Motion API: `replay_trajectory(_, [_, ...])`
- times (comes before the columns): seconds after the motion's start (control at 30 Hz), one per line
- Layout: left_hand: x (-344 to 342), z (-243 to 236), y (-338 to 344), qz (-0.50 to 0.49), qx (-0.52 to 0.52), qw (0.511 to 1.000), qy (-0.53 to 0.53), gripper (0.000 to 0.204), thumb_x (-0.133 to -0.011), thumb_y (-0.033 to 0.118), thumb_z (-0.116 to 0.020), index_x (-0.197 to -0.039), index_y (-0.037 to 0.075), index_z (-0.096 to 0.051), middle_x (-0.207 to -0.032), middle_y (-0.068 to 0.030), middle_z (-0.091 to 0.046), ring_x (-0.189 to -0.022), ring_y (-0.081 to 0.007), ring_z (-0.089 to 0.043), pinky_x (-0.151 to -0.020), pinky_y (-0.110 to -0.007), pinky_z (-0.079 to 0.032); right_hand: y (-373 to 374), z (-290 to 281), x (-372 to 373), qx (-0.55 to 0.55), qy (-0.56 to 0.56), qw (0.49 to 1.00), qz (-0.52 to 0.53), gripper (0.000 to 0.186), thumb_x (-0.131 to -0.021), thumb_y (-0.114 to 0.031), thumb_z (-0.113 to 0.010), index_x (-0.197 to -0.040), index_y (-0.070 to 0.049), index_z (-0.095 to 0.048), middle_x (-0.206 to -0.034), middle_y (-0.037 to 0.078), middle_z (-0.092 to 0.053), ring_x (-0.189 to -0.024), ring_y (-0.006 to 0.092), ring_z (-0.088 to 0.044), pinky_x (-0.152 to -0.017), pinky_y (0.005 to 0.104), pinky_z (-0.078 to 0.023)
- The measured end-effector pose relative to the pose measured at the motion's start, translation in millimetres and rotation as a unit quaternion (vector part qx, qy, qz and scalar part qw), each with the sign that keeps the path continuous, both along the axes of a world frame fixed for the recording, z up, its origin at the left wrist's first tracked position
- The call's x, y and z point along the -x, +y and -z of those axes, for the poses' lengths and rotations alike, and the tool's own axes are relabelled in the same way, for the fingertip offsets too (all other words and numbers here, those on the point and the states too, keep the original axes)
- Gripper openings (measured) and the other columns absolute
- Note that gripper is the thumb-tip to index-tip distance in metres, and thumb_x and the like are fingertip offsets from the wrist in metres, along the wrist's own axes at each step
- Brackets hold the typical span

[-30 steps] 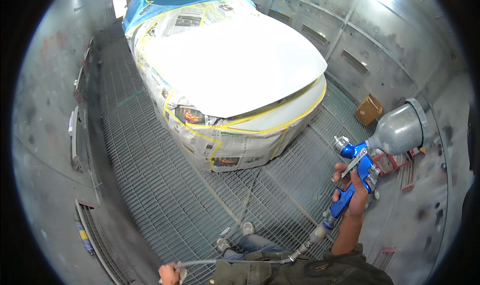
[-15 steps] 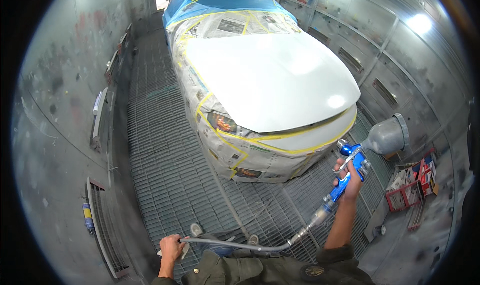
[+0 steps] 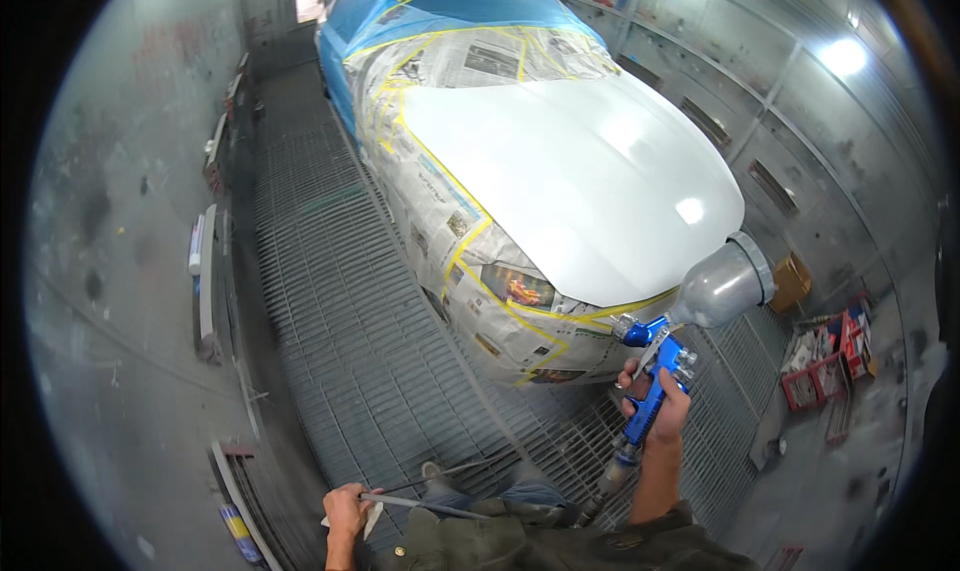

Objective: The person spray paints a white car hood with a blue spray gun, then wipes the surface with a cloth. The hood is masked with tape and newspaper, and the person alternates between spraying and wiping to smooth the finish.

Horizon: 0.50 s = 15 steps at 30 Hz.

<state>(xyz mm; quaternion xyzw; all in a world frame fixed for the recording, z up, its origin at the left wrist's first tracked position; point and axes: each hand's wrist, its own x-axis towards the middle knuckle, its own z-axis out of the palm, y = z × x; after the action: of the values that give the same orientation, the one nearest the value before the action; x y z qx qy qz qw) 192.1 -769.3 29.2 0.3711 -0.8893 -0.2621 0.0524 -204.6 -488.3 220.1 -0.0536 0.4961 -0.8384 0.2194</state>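
My right hand (image 3: 657, 407) is wrapped round the grip of a blue spray gun (image 3: 650, 396), fingers at its trigger. A grey paint cup (image 3: 722, 286) sits tilted on the gun, and its nozzle points left. Low on the left, my left hand (image 3: 346, 509) is closed on a grey air hose (image 3: 425, 505); something white, perhaps a cloth (image 3: 373, 519), pokes out beneath it. Beyond the gun stands a car with a glossy white hood (image 3: 575, 176). Newspaper (image 3: 425, 206) edged with yellow tape covers its front and side, and blue film (image 3: 470, 6) covers the rear part.
Slatted grating (image 3: 335, 321) forms the floor. A grey, paint-specked wall (image 3: 130, 271) runs along the left, with a blue-and-yellow tube (image 3: 240, 534) near its base. At the right stand a red rack (image 3: 815, 386) of supplies and a cardboard box (image 3: 790, 283). My shoe (image 3: 431, 470) shows below.
The view has shifted, and the car appears farther right. My right hand and the spray gun have moved left and lower in the picture. The left hand keeps its hold on the hose.
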Motion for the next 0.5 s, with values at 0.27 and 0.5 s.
replay_trajectory(0.27, [151, -69, -50, 0.382, -0.188, 0.902, 0.068, 0.04, -0.074, 0.047, -0.08, -0.1, 0.017, -0.077, -0.093, -0.004, -0.074, -0.084, -0.0259, -0.07, -0.068, -0.034, -0.054, -42, -32, -4, 0.076, 0.063, 0.995, -0.021, 0.056, -0.097, -0.042, -0.052, -0.122, 0.007, -0.046, -0.111, 0.015, -0.054, -0.11, 0.0317, -0.059, -0.05, 0.0331, -0.061])
replay_trajectory(0.5, [332, -187, 0, 0.406, -0.414, 0.805, 0.123, 0.041, -0.094, 0.032, -0.067, -0.128, 0.008, -0.063, -0.064, -0.0137, -0.062, -0.053, -0.0128, -0.049, -0.055, -0.031, -0.043, -114, -10, 35, 0.022, 0.108, 0.994, 0.019, 0.037, -0.1, -0.033, -0.052, -0.116, 0.0, -0.051, -0.103, 0.011, -0.057, -0.09, 0.0188, -0.062, -0.044, 0.0267, -0.054])
